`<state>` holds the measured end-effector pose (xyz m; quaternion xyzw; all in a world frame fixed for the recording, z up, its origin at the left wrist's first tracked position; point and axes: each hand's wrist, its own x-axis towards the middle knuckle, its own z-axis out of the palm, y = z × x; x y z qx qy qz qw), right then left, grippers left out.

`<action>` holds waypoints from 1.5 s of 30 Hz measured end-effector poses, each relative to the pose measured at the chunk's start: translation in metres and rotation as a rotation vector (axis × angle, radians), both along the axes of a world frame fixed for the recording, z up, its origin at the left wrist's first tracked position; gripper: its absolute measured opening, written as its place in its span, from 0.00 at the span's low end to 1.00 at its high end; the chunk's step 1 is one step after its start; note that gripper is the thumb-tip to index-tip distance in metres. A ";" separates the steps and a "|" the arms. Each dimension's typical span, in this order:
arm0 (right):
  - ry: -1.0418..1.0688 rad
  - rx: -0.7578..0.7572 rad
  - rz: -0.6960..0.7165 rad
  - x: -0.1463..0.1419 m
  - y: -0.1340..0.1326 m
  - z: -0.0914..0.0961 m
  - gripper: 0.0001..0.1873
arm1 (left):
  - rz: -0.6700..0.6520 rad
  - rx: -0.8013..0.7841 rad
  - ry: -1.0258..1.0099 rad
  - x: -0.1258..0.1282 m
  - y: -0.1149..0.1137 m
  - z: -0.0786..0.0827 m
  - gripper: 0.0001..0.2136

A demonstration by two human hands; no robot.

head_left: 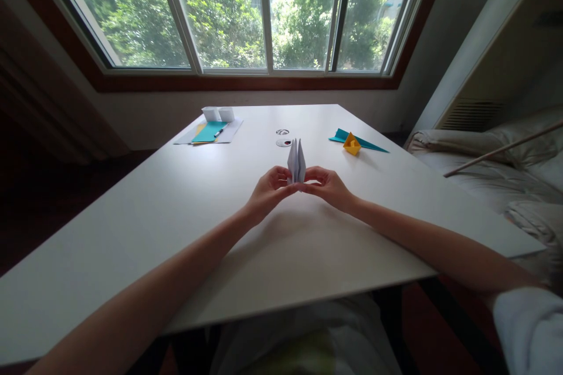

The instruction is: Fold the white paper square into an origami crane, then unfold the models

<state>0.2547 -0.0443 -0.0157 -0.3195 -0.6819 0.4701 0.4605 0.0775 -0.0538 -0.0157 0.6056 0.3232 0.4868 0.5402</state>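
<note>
A small folded white paper (pixel 296 162) stands upright between my hands, its layers fanned slightly apart at the top. My left hand (pixel 276 183) pinches its lower left side, thumb in front and fingers behind. From the other side my right hand (pixel 324 184) grips the lower right part in the same way. Both thumbs meet near the bottom edge of the paper. The fingertips behind the paper are partly hidden. Both hands are held just above the white table (pixel 176 211), in its middle.
Right of centre lie a teal paper plane (pixel 369 145) and a yellow paper boat (pixel 352 144). At the back left are teal paper (pixel 210 131), a pen (pixel 220 130) and white folded boxes (pixel 219 114). Two round items (pixel 284 143) lie beyond my hands. A sofa (pixel 475 158) stands right.
</note>
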 end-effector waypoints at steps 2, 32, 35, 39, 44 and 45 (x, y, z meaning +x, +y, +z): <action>0.013 0.014 0.015 -0.001 -0.001 0.001 0.17 | 0.018 0.002 0.011 0.000 0.000 0.000 0.15; 0.054 -0.133 -0.041 0.005 0.005 -0.002 0.25 | 0.208 0.029 0.068 -0.001 0.000 0.006 0.11; 0.029 -0.117 -0.024 0.003 0.003 0.000 0.24 | 0.194 0.021 0.040 -0.002 0.000 0.006 0.12; -0.014 -0.105 0.011 0.002 0.000 0.003 0.20 | 0.181 0.019 0.038 -0.002 0.001 0.004 0.14; -0.067 -0.055 0.005 0.005 0.001 0.001 0.16 | 0.161 0.008 0.050 -0.001 0.000 0.005 0.15; -0.072 -0.043 0.001 0.006 0.001 0.001 0.17 | 0.153 0.006 0.052 -0.001 0.000 0.006 0.15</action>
